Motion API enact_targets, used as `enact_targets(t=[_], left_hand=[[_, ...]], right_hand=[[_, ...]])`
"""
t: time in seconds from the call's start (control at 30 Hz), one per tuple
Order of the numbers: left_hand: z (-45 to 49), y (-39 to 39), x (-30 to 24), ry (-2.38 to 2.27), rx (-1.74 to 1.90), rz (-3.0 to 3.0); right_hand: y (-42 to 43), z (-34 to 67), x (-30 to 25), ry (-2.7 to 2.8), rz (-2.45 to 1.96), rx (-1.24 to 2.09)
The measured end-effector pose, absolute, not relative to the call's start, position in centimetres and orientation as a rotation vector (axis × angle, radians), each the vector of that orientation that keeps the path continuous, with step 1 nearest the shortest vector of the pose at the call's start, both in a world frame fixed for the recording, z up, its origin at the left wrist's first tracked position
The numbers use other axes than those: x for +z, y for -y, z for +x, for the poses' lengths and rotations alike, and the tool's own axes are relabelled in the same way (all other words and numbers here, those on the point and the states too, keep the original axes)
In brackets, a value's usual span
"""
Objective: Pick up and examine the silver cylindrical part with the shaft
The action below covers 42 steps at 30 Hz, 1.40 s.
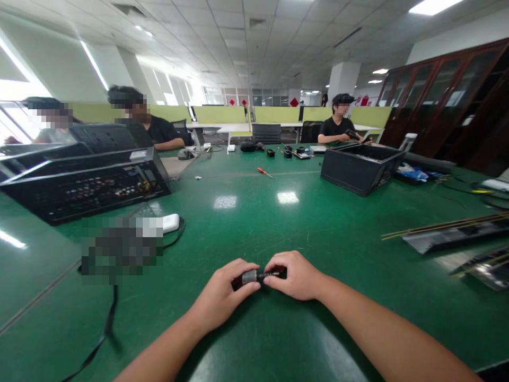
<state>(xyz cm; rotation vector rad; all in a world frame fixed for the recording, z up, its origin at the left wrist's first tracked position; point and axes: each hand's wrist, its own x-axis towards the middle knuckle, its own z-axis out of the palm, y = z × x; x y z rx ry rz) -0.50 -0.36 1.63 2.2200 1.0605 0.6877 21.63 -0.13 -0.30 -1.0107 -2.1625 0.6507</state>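
My left hand point(227, 291) is closed around a small metal cylinder point(249, 276) that looks like a little motor, thumb below and fingers above. From its right end a thin dark shaft point(261, 276) points toward my other hand. My right hand point(293, 275) pinches the far end of the shaft between thumb and fingers, where a dark piece point(282, 273) shows partly. Both hands rest low over the green table point(254, 233), almost touching each other. The fingers hide much of the part.
An orange screwdriver point(262, 171) lies farther back. At left stands a large black casing point(91, 185), with a white object point(170, 223) on a black strap nearer. A black bin point(350, 170) and metal strips point(449, 233) are at right. Several people point(338, 127) sit around the table.
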Motion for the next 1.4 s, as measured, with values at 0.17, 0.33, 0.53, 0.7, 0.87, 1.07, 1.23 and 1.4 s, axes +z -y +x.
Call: enact_targets(t=[0.17, 0.33, 0.53, 0.7, 0.87, 1.07, 1.23, 1.4], left_hand=[[-0.45, 0.42, 1.79, -1.069, 0.677, 2.237], [-0.48, 0.37, 1.76, -1.065, 0.677, 2.236], [-0.58, 0.38, 1.73, -1.075, 0.696, 2.224], [-0.54, 0.30, 1.70, -1.089, 0.695, 2.215], [-0.52, 0.23, 1.65, -1.086, 0.701, 2.219], [-0.53, 0.16, 1.58, -1.096, 0.702, 2.223], [-0.57, 0.37, 1.78, -1.107, 0.714, 2.221], [-0.58, 0.46, 1.99, -1.110, 0.714, 2.225]], right_hand=[[0.14, 21.68, -0.28, 2.164, -1.015, 0.648], [0.12, 21.74, -0.26, 2.168, -1.020, 0.647], [0.14, 21.73, -0.12, 2.163, -1.029, 0.647], [0.10, 21.74, -0.13, 2.154, -1.033, 0.657], [-0.01, 21.78, -0.27, 2.145, -1.046, 0.673], [0.05, 21.88, -0.20, 2.142, -1.055, 0.683], [-0.09, 21.99, -0.27, 2.123, -1.069, 0.693], [-0.19, 22.05, -0.22, 2.119, -1.071, 0.708]])
